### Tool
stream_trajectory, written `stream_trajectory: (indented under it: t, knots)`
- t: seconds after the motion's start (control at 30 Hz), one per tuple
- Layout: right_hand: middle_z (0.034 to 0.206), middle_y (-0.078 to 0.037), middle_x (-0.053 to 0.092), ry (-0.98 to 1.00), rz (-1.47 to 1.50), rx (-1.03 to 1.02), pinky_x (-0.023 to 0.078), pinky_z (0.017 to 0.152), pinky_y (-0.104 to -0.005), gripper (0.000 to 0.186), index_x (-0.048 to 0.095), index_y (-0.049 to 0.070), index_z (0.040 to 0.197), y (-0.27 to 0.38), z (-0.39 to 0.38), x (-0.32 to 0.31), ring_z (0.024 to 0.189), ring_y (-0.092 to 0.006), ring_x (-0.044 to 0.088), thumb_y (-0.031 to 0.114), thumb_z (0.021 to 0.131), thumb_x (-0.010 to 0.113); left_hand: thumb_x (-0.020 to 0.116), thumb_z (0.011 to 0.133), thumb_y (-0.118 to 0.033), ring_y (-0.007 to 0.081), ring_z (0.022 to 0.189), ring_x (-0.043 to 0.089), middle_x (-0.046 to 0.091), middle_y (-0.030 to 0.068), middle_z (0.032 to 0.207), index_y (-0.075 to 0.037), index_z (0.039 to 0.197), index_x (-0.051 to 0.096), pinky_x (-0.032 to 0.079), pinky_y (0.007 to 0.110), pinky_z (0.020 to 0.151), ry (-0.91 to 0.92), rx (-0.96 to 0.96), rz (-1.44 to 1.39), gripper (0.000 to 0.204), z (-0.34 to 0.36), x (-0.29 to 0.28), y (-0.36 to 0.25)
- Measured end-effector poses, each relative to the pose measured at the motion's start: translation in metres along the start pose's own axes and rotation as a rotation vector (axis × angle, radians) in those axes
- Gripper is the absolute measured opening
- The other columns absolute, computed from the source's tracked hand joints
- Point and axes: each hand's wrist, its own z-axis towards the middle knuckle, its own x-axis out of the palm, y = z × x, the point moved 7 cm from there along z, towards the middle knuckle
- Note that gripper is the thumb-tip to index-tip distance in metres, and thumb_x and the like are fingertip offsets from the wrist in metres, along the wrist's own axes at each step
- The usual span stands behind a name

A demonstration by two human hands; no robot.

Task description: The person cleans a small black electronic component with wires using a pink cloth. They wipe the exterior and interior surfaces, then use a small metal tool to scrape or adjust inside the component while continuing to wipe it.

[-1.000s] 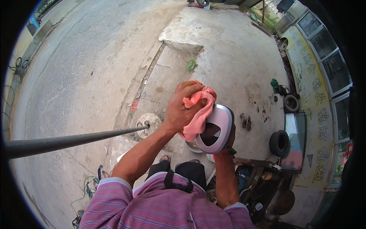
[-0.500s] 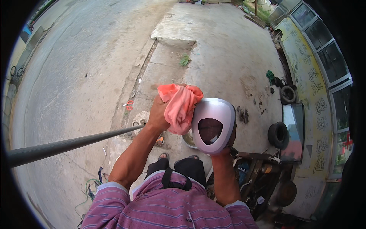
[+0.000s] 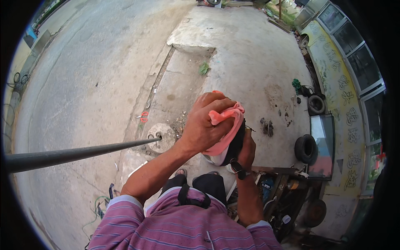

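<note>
Head view: the left hand (image 3: 203, 121) is closed over a bunched pink cloth (image 3: 227, 136), which lies against one face of a rounded, black-sided object (image 3: 236, 146). The right hand (image 3: 247, 151), with a dark wristwatch (image 3: 238, 168) on its wrist, grips that object from the opposite side; its fingertips are hidden, so how far they wrap round cannot be told. The object is off the ground, tilted between the two hands in front of the body, over the concrete floor (image 3: 266, 62). The main hazard, as I judge it, is a drop: the right hand seems to bear most of the weight, and a hard push through the cloth could twist the smooth casing out of its hold, to land near the sandalled feet (image 3: 181, 172). Grit caught in the folds might scratch the covered face, since the ground about looks dusty. A loose cloth end could also slide between palm and casing and weaken the grip. The watch sits close to the object's lower end, so a sharp turn might knock the two together.
</note>
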Motion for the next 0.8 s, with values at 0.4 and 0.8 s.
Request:
stream_trajectory:
  t: [0.4,0.8]
  knots:
    - [0.108,-0.015,0.062,-0.109,-0.431,-0.490,0.046,0.092,-0.0365,0.027,0.066,-0.006,0.108,0.056,-0.023,0.003,0.102,-0.0241,0.058,0.014,0.100,0.048,0.085,0.063,-0.014,0.0339,0.102,0.059,0.059,0.0133,0.114,-0.013,0.107,0.071,0.051,0.042,0.084,0.055,0.059,0.092,0.046,-0.019,0.008,-0.030]
    - [0.108,-0.018,0.063,-0.098,-0.415,-0.568,0.046,0.094,-0.0378,0.029,0.065,-0.006,0.112,0.057,-0.032,-0.002,0.106,-0.0288,0.060,0.014,0.099,0.048,0.083,0.070,-0.017,0.0334,0.106,0.059,0.061,0.0124,0.114,-0.010,0.105,0.072,0.047,0.043,0.092,0.074,0.022,-0.034,0.037,-0.012,0.012,-0.023]
